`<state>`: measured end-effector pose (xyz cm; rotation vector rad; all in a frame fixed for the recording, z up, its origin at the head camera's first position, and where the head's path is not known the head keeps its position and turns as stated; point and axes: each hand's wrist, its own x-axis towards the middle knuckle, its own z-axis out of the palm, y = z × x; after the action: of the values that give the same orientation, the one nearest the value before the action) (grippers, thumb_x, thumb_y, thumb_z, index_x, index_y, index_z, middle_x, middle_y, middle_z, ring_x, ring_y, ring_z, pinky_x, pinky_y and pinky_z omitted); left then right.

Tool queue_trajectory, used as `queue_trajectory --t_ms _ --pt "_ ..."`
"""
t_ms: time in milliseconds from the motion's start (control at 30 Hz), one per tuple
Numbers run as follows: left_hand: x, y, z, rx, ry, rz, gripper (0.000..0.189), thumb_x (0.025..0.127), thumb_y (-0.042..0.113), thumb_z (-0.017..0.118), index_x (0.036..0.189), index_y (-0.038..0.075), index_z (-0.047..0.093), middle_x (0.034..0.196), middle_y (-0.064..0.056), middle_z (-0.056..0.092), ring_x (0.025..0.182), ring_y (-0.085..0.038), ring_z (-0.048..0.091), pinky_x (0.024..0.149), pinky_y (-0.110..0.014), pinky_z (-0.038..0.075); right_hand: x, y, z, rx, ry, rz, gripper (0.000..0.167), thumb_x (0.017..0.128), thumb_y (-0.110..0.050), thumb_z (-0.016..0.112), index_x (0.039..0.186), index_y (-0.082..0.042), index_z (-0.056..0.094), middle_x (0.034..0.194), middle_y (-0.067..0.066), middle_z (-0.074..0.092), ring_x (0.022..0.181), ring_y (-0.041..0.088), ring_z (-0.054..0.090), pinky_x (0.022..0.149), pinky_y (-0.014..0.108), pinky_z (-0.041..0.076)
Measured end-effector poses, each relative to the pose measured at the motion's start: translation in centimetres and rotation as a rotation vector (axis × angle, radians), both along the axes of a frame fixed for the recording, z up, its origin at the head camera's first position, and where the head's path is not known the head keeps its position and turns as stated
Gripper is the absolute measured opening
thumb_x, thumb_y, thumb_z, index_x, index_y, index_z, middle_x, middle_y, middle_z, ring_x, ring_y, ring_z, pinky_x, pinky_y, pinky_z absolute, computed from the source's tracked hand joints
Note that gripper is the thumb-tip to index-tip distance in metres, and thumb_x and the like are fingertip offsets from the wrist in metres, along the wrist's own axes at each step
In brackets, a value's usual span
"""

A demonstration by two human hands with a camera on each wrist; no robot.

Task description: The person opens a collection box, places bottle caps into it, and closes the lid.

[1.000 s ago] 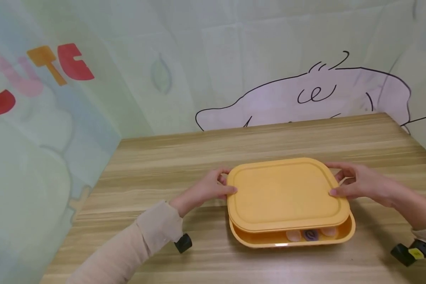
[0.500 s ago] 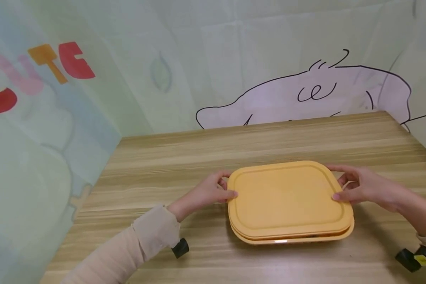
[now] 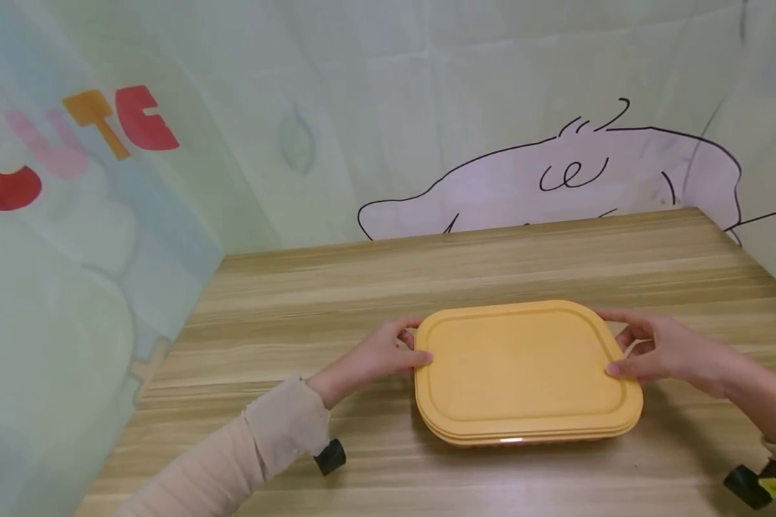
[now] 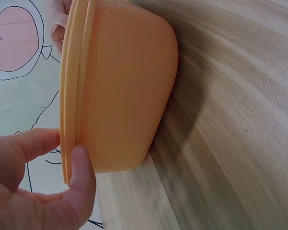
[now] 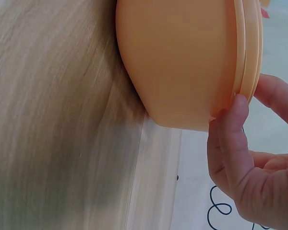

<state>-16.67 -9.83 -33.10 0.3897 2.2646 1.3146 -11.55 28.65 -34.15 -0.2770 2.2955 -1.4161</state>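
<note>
A yellow-orange lid [image 3: 524, 366] lies flat over a rounded rectangular box of the same colour, its rim lined up with the box's rim. The deep side wall of the box [image 4: 129, 86] shows in the left wrist view. At the lid's left edge my left hand [image 3: 388, 350] pinches the rim, thumb on top and fingers beneath. My right hand [image 3: 662, 352] grips the opposite edge the same way; in the right wrist view its fingertips [image 5: 237, 112] press under the rim of the box [image 5: 177, 62]. The lid hides whatever is inside.
The box stands on a wood-grain table [image 3: 297, 287]. Behind and to the left hangs a printed cloth [image 3: 246, 108] with a cartoon animal and coloured letters. Black devices [image 3: 330, 457] are worn at both wrists.
The lid's near edge has come down onto the box, and the front gap that showed small round pieces inside has disappeared. Both hands have stayed at the lid's sides, lowering slightly with it.
</note>
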Motion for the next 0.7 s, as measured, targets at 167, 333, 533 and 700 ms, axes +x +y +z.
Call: queue_trajectory --t_ms 167,333,533,700 --pt "0.6 0.1 -0.2 0.039 -0.032 0.038 0.061 0.082 0.007 0.069 0.135 -0.002 0.04 0.093 -0.011 0.048 0.067 -0.013 0.054 0.067 -0.034 0.055 0.3 0.0 -0.1 -0.005 -0.007 0.008 0.085 0.083 -0.009 0.069 0.143 0.008 0.012 0.097 0.016 0.045 0.074 0.014 0.057 0.062 0.032 0.054" --pt "1.4 0.0 -0.3 0.09 -0.111 0.062 0.066 0.083 0.006 0.069 0.139 -0.001 0.034 0.098 -0.013 0.045 0.072 -0.015 0.057 0.07 -0.033 0.055 0.6 0.0 -0.4 -0.027 -0.012 0.016 0.086 0.083 -0.007 0.068 0.144 0.009 0.008 0.098 0.017 0.044 0.076 0.014 0.059 0.063 0.033 0.055" --pt "1.9 0.0 -0.4 0.136 -0.141 0.066 0.067 0.084 0.004 0.067 0.14 -0.002 0.03 0.099 -0.013 0.043 0.076 -0.016 0.057 0.07 -0.03 0.055 0.8 0.2 -0.5 -0.026 0.01 0.015 0.085 0.084 -0.006 0.067 0.143 0.01 0.008 0.096 0.016 0.045 0.073 0.011 0.057 0.06 0.033 0.054" --pt "2.1 0.0 -0.6 0.13 -0.135 0.07 0.067 0.084 0.005 0.067 0.14 0.0 0.031 0.102 -0.014 0.042 0.077 -0.016 0.058 0.072 -0.031 0.055 0.9 0.2 -0.7 -0.028 0.008 0.02 0.086 0.083 -0.006 0.068 0.143 0.01 0.009 0.095 0.015 0.044 0.072 0.011 0.056 0.059 0.032 0.054"
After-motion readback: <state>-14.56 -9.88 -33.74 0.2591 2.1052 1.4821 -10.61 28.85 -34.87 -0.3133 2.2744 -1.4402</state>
